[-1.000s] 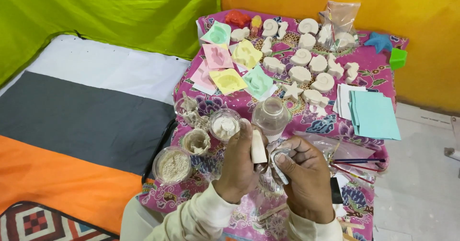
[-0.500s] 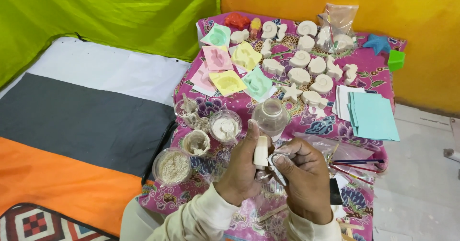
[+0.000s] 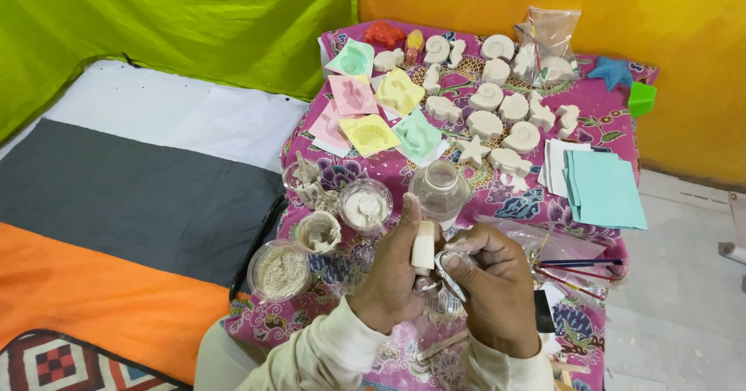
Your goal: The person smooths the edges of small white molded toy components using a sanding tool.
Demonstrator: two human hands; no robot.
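My left hand [image 3: 392,271] holds a small white plaster piece [image 3: 423,246] upright between thumb and fingers. My right hand [image 3: 493,286] grips a small metal tool [image 3: 449,271] with its tip close against the piece. Both hands hover over a low table with a pink flowered cloth [image 3: 513,193]. Just beyond them stand a clear plastic bottle [image 3: 439,193] and several small cups of white and beige powder [image 3: 367,205].
Several white shell and star casts [image 3: 497,119] and pastel moulds [image 3: 369,133] lie at the table's far side. A stack of white and teal sheets [image 3: 602,189] sits on the right. Thin brushes [image 3: 579,265] rest nearby. A striped mat [image 3: 116,197] covers the floor to the left.
The hands have stayed close together; the plaster piece has shifted slightly lower and right, with the tool still at its side.
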